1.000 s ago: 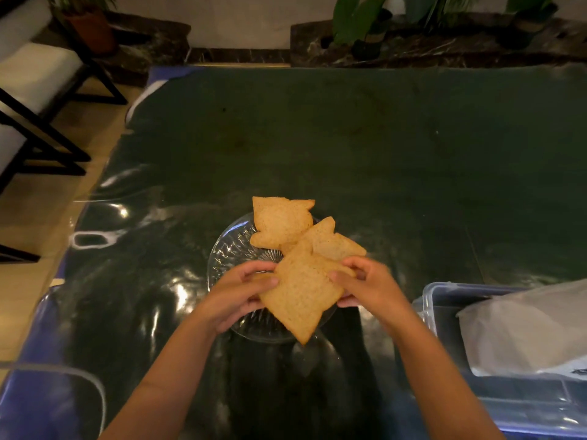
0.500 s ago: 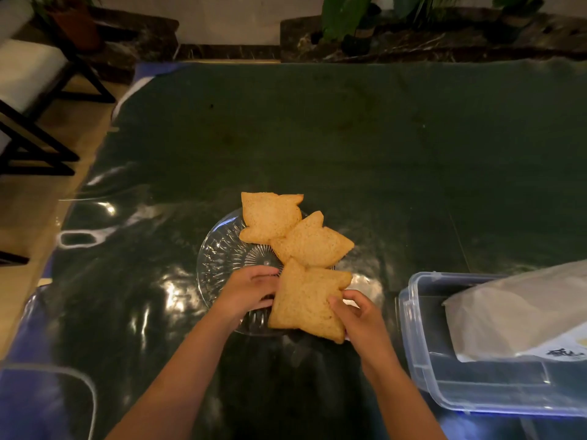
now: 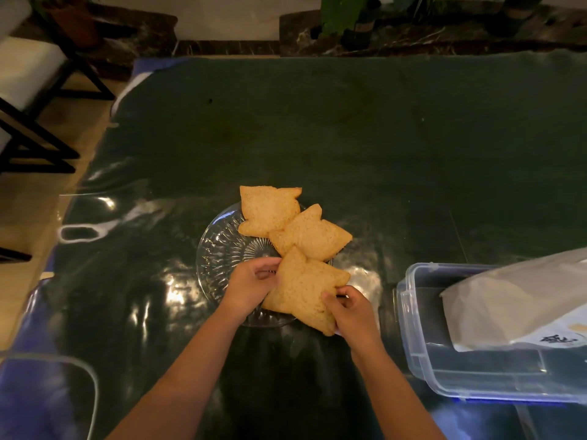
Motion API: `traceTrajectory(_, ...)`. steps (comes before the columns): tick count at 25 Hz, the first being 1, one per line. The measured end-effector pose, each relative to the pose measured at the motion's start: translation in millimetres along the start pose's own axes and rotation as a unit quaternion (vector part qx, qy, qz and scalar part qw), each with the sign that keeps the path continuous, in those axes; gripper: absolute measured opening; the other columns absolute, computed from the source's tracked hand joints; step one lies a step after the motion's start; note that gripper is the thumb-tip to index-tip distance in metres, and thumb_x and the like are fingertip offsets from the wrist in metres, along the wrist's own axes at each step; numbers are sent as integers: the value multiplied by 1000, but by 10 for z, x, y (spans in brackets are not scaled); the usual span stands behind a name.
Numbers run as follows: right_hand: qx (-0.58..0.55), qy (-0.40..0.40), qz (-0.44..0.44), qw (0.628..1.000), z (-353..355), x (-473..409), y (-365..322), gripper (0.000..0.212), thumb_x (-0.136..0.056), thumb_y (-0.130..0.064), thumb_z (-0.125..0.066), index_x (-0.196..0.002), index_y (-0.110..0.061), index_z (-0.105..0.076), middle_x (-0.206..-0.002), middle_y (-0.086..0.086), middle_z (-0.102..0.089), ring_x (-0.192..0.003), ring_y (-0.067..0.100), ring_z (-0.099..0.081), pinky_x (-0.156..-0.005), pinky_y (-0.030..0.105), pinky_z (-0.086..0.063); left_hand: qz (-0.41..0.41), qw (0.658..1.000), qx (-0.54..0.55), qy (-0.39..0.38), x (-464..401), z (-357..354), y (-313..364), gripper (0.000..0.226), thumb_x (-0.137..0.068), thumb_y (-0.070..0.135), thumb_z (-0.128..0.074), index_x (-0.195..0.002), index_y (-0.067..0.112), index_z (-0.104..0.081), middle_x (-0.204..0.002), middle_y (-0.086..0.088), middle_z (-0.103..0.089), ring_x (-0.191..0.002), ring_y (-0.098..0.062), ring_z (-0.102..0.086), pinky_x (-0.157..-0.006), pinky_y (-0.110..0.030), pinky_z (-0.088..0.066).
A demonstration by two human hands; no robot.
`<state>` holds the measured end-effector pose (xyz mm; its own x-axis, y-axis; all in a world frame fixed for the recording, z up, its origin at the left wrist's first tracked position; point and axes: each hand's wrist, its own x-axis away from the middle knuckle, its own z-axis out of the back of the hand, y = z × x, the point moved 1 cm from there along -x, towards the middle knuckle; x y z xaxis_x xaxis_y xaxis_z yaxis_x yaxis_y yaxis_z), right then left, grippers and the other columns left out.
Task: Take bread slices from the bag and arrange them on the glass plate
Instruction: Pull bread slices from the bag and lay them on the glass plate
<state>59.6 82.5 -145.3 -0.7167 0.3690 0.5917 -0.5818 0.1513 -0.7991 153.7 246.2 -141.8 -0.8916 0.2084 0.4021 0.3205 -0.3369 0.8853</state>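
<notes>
A round glass plate [image 3: 219, 258] sits on the dark table in front of me. Two bread slices lie on it: one at the far edge [image 3: 268, 209], one overlapping it to the right [image 3: 313, 235]. A third slice [image 3: 301, 287] rests on the near right rim, overhanging it. My left hand [image 3: 251, 284] pinches its left edge and my right hand [image 3: 349, 309] holds its near right corner. The bread bag [image 3: 514, 303], pale and crumpled, lies in a plastic box at the right.
The clear plastic box [image 3: 422, 341] stands close to my right forearm. A clear sheet covers the green tablecloth [image 3: 317, 131]. Chairs [image 3: 28, 100] stand off the table's left side. Potted plants [image 3: 346, 17] line the wall beyond the far edge.
The third slice, held tilted above the plate a second ago, has come down onto the near right rim. Both hands have stayed on it and shifted slightly.
</notes>
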Motion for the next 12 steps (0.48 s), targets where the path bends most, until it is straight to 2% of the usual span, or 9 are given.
traceTrajectory(3,-10,-8,-21,1000,29,-8,7,7,-82,-26,-65,-85,-21,-61,-91,3,-66,-85,15,-65,-73,41,-58,5,1000,7,5,16,-3,-13,38,-75,-10,-66,-107,11,-65,-99,-10,-68,-83,-12,-63,-76,-19,-51)
traceTrajectory(7,-17,-12,-32,999,108,27,-50,13,-82,-22,-66,-92,-15,-62,-91,5,-65,-83,16,-65,-62,29,-59,49,999,-4,15,64,45,43,33,-75,-2,-70,-107,5,-65,-99,-12,-68,-87,-18,-63,-83,-36,-52)
traceTrajectory(10,50,-4,-32,998,184,87,-168,23,-82,-19,-64,-102,-9,-59,-98,12,-66,-89,25,-66,-79,41,-57,56,996,-46,46,168,71,230,30,-78,6,-68,-108,10,-64,-97,-4,-68,-86,-15,-62,-84,-35,-51)
traceTrajectory(12,91,3,-7,996,294,211,-299,23,-83,-21,-62,-103,-11,-60,-94,5,-65,-87,23,-66,-84,41,-55,34,996,-47,64,305,21,421,25,-80,10,-66,-105,14,-65,-96,-2,-67,-87,-13,-61,-85,-36,-51)
